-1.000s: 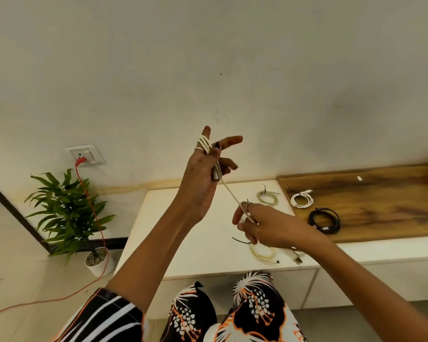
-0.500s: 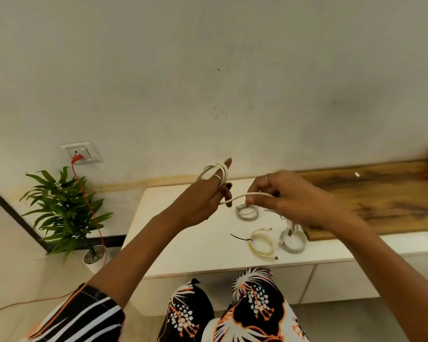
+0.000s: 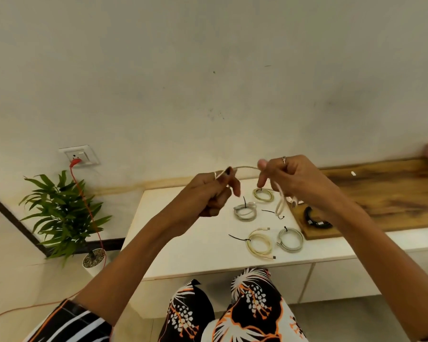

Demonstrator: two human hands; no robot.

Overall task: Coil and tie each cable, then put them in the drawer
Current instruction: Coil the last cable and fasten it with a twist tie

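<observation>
Both hands now sit level and further apart than half a second ago, and the loops that circled the left fingers are no longer to be seen there. The left hand is curled almost into a fist, pinching one end of the thin cream-white charging cable between thumb and forefinger. The right hand is closed too, gripping the same cable further along, with the rest hanging below it in a doubled strand that ends near a short black tie. Between the two hands the cable arches in a shallow bow, its long axis running left to right, held up in the air above the white table.

Down on that table four tied coils wait: a greenish one, a grey one, a pale yellow one and a silver-grey one. A black coil lies on the wooden board to the right, partly behind the right wrist.

Most of the slack hangs on the right side, so the right hand looks the likelier one to feed the next turn across toward the left. No drawer is open yet, and this cable is not yet tied.
</observation>
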